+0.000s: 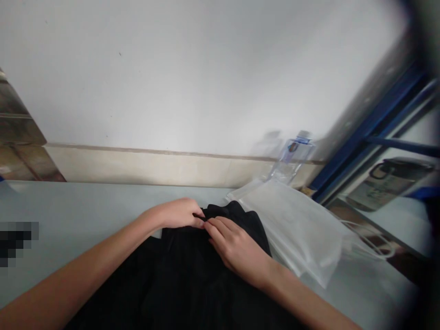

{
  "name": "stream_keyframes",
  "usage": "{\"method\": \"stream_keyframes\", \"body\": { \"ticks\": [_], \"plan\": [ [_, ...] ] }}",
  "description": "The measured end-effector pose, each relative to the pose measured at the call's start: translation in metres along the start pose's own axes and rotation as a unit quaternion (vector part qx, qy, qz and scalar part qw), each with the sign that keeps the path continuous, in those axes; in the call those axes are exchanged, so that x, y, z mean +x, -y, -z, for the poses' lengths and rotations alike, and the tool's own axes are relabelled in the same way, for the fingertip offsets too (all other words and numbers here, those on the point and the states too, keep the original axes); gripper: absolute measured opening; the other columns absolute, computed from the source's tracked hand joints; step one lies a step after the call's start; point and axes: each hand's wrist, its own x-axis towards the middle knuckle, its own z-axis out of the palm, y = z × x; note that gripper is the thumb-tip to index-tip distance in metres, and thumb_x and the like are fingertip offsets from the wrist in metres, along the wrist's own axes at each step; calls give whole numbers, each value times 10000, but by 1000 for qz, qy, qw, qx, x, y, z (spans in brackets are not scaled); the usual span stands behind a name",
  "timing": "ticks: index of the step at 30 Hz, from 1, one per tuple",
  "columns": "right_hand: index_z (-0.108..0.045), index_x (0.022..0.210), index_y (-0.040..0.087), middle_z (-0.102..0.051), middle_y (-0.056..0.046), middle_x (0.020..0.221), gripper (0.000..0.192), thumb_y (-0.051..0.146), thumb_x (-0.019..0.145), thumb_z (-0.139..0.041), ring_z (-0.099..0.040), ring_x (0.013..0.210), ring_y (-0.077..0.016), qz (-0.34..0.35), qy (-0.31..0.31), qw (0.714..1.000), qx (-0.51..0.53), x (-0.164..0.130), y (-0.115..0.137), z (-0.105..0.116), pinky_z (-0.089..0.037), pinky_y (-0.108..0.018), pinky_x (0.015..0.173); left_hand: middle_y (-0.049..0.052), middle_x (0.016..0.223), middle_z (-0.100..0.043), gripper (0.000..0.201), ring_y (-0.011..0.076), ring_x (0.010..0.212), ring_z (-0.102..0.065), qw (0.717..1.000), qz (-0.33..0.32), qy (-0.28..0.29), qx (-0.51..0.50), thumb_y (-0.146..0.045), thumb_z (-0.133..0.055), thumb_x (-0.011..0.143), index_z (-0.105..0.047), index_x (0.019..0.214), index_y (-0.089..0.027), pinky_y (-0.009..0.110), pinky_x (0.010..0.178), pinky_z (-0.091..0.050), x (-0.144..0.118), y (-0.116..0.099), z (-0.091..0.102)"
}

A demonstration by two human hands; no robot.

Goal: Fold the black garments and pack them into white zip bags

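Black cloth, seemingly a garment (pixel 202 279), spreads across the lower middle of the view and over the table, its far edge bunched. My left hand (pixel 180 214) pinches that edge between thumb and fingers. Close beside it, my right hand (pixel 232 240) has its fingers bent together on the same edge, the fingertips nearly meeting those of the left. The cloth right under the fingertips is partly hidden. A small pale patch (pixel 157 233) shows at the cloth's left edge below my left wrist.
Right of the cloth lies a translucent plastic bag (pixel 299 224). Behind it a clear bottle (pixel 292 158) leans near the wall (pixel 192 78). A dark-lidded jug (pixel 388 183) stands beyond a blue frame (pixel 371 123) at right. The pale table (pixel 85 206) runs along the wall.
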Motion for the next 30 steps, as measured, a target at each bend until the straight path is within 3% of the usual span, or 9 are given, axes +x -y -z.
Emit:
{"method": "stream_keyframes", "body": {
  "ticks": [4,7,9,12,19,23,26,30],
  "plan": [
    [-546,1024,106,-610,-131,981,207,53,862,-428,-564,973,-239,-26,4,999,28,10,-13,-8,-465,-402,868,70,1004,-623,148,249,1041,-504,976,61,-203,-44,-230,-489,822,-621,872,-186,408,964,-315,-30,-14,-33],
    [-506,1100,95,-620,-141,1014,259,58,851,-445,-581,980,-235,-66,-4,995,70,19,-21,-6,-468,-379,851,66,876,-585,166,260,926,-522,946,122,-272,-126,-311,-464,847,-553,797,-180,476,897,-364,-54,-24,-57],
    [-486,1118,85,-634,-146,1004,273,69,847,-456,-604,954,-234,-102,-16,989,106,25,-22,-2,-476,-366,822,59,828,-583,205,244,847,-561,927,150,-275,-208,-369,-493,837,-541,808,-171,452,835,-425,-59,-28,-67],
    [-491,1087,101,-651,-143,1001,251,90,836,-481,-622,940,-233,-155,-48,972,168,30,-17,4,-472,-359,808,109,956,-605,301,235,962,-589,883,159,-284,-339,-422,-446,868,-528,925,-138,398,877,-451,-49,-33,-72],
    [-488,985,177,-643,-90,1006,146,152,841,-488,-602,964,-205,-262,-178,893,319,23,9,18,-459,-370,831,102,1200,-545,290,177,1174,-496,767,92,-359,-524,-381,-361,925,-434,1122,-179,302,987,-408,-22,-59,-72],
    [-420,1020,189,-624,-89,1051,124,207,897,-414,-607,963,-172,-269,-206,854,394,16,24,18,-490,-326,801,101,1146,-609,397,233,1123,-542,721,40,-292,-627,-467,-450,886,-526,1122,-156,356,941,-451,-24,-64,-72],
    [-392,1006,190,-651,-65,969,89,194,923,-358,-641,885,-154,-239,-175,854,428,12,37,13,-513,-281,730,81,1123,-636,367,230,1092,-568,666,44,-244,-704,-428,-568,837,-577,1095,-168,347,929,-461,-29,-59,-72],
    [-431,1034,178,-661,-28,912,126,198,938,-351,-641,792,-120,-211,-101,897,375,12,42,16,-483,-221,662,70,1010,-679,278,211,981,-623,654,83,-228,-716,-348,-649,782,-634,987,-160,310,858,-499,-35,-53,-68]
  ]
}}
